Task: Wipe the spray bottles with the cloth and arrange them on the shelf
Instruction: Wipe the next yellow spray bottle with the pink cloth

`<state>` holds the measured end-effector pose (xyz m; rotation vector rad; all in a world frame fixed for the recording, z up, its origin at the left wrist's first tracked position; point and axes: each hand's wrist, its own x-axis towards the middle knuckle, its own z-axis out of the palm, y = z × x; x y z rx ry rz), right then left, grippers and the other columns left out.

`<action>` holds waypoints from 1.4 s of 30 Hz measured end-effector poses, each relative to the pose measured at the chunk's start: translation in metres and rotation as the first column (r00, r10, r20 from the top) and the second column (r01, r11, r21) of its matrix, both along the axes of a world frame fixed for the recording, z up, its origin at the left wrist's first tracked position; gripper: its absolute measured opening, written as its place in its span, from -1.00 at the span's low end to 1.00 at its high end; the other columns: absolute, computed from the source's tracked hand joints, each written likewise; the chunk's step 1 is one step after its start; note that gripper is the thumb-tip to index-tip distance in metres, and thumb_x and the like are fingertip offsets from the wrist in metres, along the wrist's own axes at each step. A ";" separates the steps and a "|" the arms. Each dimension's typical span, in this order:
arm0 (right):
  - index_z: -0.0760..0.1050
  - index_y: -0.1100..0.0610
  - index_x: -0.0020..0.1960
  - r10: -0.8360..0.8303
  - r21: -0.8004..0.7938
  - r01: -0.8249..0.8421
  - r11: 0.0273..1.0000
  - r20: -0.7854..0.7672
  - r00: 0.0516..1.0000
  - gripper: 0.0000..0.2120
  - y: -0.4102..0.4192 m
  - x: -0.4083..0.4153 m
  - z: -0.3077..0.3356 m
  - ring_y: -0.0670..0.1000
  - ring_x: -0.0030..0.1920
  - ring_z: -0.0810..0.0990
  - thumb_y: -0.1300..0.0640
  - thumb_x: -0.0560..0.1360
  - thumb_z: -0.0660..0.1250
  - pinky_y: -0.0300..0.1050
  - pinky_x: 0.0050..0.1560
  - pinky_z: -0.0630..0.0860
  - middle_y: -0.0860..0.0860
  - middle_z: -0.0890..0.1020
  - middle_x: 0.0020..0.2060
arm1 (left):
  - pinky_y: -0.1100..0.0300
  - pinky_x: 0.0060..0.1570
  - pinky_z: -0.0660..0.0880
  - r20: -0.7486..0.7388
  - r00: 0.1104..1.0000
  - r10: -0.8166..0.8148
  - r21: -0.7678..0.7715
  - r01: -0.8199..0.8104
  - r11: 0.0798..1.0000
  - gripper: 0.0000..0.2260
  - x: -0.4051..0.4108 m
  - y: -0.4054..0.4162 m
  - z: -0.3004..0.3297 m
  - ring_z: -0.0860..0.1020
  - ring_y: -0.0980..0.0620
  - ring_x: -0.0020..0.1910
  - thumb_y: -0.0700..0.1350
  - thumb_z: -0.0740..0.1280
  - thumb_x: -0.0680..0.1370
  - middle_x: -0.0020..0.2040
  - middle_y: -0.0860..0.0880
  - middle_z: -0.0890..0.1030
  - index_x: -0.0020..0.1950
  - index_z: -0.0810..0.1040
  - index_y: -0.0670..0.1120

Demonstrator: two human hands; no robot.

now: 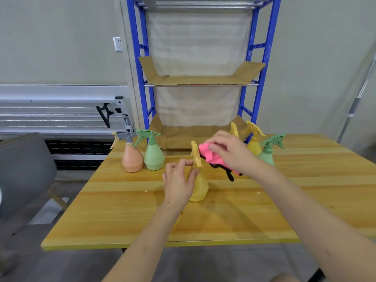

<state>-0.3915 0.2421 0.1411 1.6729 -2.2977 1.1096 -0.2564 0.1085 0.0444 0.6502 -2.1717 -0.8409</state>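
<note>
We see one blue shelf point(203, 78) at twelve o'clock, with two cardboard-lined levels point(200, 80) in view, and before it one wooden table point(183, 220). We count six spray bottles, all standing on the table. At ten o'clock an orange bottle point(132, 159) with a grey trigger stands just beside a green bottle point(154, 156). At two o'clock stand a second green bottle point(268, 152), a yellow bottle point(254, 142) and, mostly hidden behind the hand, another yellow trigger top point(234, 130). At the centre stands the yellow spray bottle point(200, 187) being handled. Our left hand point(178, 185) curls round its neck and body from nine o'clock. Our right hand point(232, 152) clutches one pink cloth point(209, 154), pressed against the trigger head from three o'clock; a black strip dangles beneath it.
</note>
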 end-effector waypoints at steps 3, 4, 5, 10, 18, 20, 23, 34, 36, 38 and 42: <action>0.71 -0.08 0.17 -0.014 -0.017 0.013 1.000 -0.051 0.999 -0.79 -0.025 -0.001 0.012 -0.10 0.04 0.55 0.07 0.67 0.32 0.03 0.10 0.55 -0.14 0.54 -0.01 | 0.16 0.09 0.19 0.010 1.000 0.005 -0.022 -0.005 1.000 -0.81 -0.002 0.000 -0.004 0.32 0.11 0.18 0.12 0.35 0.61 0.10 0.11 0.50 0.20 0.52 0.13; 0.72 -0.08 0.16 -0.010 -0.002 0.010 1.000 -0.065 0.998 -0.80 -0.032 -0.001 0.013 -0.11 0.02 0.56 0.05 0.67 0.32 0.04 0.08 0.56 -0.15 0.54 -0.02 | 0.17 0.09 0.18 0.007 1.000 0.007 -0.022 -0.007 1.000 -0.81 -0.002 0.000 -0.005 0.32 0.12 0.17 0.12 0.35 0.61 0.11 0.12 0.51 0.19 0.52 0.13; 0.72 -0.07 0.15 -0.002 0.018 0.004 1.000 -0.076 0.997 -0.80 -0.038 0.000 0.013 -0.11 -0.01 0.58 0.06 0.67 0.33 0.05 0.06 0.57 -0.14 0.54 -0.03 | 0.17 0.08 0.17 0.003 1.000 0.011 -0.023 -0.011 1.000 -0.81 -0.002 -0.001 -0.006 0.32 0.12 0.17 0.13 0.35 0.61 0.11 0.12 0.51 0.19 0.52 0.13; 0.73 0.05 0.14 0.081 0.034 -0.079 0.996 -0.050 0.995 -0.81 -0.033 0.003 0.001 -0.05 -0.25 0.61 0.16 0.67 0.34 -0.06 -0.16 0.58 -0.07 0.55 -0.06 | 0.15 0.08 0.16 -0.002 1.000 0.023 -0.045 -0.023 0.999 -0.80 -0.004 -0.002 -0.008 0.34 0.09 0.17 0.11 0.36 0.61 0.11 0.15 0.53 0.19 0.52 0.10; 0.72 -0.01 0.20 0.167 0.139 -0.160 0.977 -0.038 0.985 -0.78 0.004 0.009 -0.019 -0.12 0.04 0.60 0.15 0.66 0.35 -0.22 0.09 0.52 -0.12 0.57 0.02 | 0.09 0.14 0.23 -0.069 0.997 0.040 0.062 -0.036 0.997 -0.81 -0.005 0.005 -0.012 0.35 0.14 0.17 0.12 0.39 0.60 0.04 0.23 0.53 0.17 0.56 0.13; 0.71 -0.04 0.23 0.139 0.188 -0.136 0.973 -0.004 0.990 -0.77 0.011 0.008 -0.016 -0.16 0.07 0.57 0.13 0.67 0.34 -0.24 0.12 0.48 -0.14 0.57 0.03 | 0.11 0.13 0.22 -0.080 0.995 0.055 0.098 -0.047 0.994 -0.80 -0.005 0.008 -0.011 0.35 0.14 0.18 0.14 0.41 0.57 0.08 0.21 0.57 0.17 0.57 0.15; 0.70 -0.08 0.23 0.067 0.165 -0.071 0.984 0.033 0.997 -0.77 0.019 0.007 -0.012 -0.22 0.07 0.55 0.10 0.67 0.33 -0.29 0.09 0.42 -0.17 0.59 0.03 | 0.14 0.12 0.21 -0.074 0.994 0.079 0.134 -0.069 0.989 -0.78 0.000 0.013 -0.005 0.35 0.14 0.19 0.16 0.45 0.53 0.08 0.17 0.58 0.14 0.58 0.17; 0.64 -0.05 0.26 -0.151 -0.014 0.153 0.988 0.107 0.983 -0.78 0.003 0.013 0.006 -0.06 0.14 0.55 0.02 0.63 0.37 -0.11 0.18 0.48 -0.08 0.60 0.11 | -0.04 0.37 0.43 -0.150 0.986 -0.070 0.117 0.088 0.989 -0.72 0.006 -0.034 0.032 0.47 0.01 0.34 0.01 0.28 0.68 0.19 0.30 0.60 0.39 0.53 0.19; 0.65 -0.03 0.23 -0.138 -0.005 0.139 0.990 0.102 0.985 -0.79 -0.003 0.014 0.007 -0.10 0.11 0.55 0.03 0.62 0.38 -0.14 0.15 0.48 -0.11 0.61 0.08 | -0.12 0.31 0.50 -0.116 0.987 -0.113 0.110 0.126 0.986 -0.74 -0.002 -0.046 0.034 0.55 -0.02 0.29 0.10 0.29 0.62 0.11 0.29 0.66 0.29 0.57 0.28; 0.67 -0.01 0.16 -0.130 -0.049 0.138 0.989 0.142 0.981 -0.85 -0.007 0.014 0.007 -0.20 0.07 0.57 0.04 0.61 0.39 -0.21 0.09 0.49 -0.19 0.64 0.02 | -0.12 0.25 0.53 -0.102 0.986 -0.135 0.115 0.147 0.982 -0.77 -0.003 -0.049 0.037 0.59 0.02 0.22 0.14 0.32 0.56 0.02 0.23 0.69 0.21 0.59 0.30; 0.70 0.01 0.08 -0.127 -0.112 0.152 0.982 0.206 0.970 -0.86 -0.012 0.015 0.007 -0.24 0.01 0.59 0.04 0.63 0.37 -0.29 -0.04 0.46 -0.21 0.68 -0.06 | -0.08 0.21 0.53 -0.136 0.982 -0.133 0.137 0.152 0.979 -0.83 0.004 -0.045 0.042 0.60 0.02 0.13 -0.04 0.41 0.60 -0.07 0.16 0.68 0.15 0.62 0.19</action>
